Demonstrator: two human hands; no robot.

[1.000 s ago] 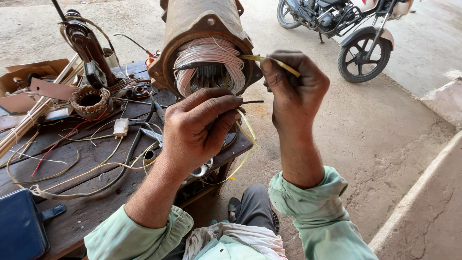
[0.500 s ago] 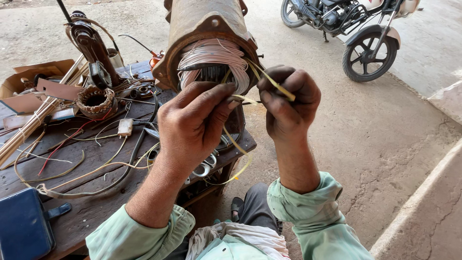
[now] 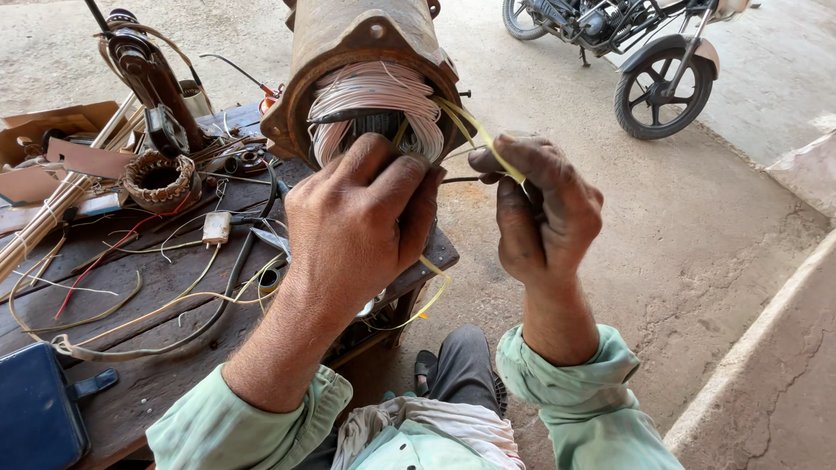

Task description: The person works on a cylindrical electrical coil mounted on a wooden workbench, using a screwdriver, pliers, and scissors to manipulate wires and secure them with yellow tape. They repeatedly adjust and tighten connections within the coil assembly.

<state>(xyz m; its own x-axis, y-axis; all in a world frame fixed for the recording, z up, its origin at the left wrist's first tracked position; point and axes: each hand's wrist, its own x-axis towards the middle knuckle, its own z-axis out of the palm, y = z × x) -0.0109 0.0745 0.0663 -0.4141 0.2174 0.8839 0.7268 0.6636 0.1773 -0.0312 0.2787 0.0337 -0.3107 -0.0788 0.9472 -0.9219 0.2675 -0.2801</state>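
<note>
A rusty motor stator housing (image 3: 348,39) lies on its side on the dark wooden table (image 3: 157,365), its open end facing me and packed with pale pink winding coils (image 3: 374,91). My left hand (image 3: 361,226) is curled in front of the opening, fingertips pinching a thin dark wire (image 3: 460,180). My right hand (image 3: 540,209) is closed on the other end of that wire and on a yellow insulating sleeve (image 3: 488,144) that runs up into the coils.
Loose wires, a small wound coil (image 3: 158,178), a winding tool (image 3: 148,74), cardboard scraps (image 3: 52,148) and a blue case (image 3: 35,418) lie on the table's left side. A parked motorcycle (image 3: 627,43) stands on the concrete floor behind. A concrete curb (image 3: 766,348) runs at right.
Both hands have moved closer together and nearer the stator opening. My right hand dropped from a raised position, bringing the yellow sleeve down toward the coils.
</note>
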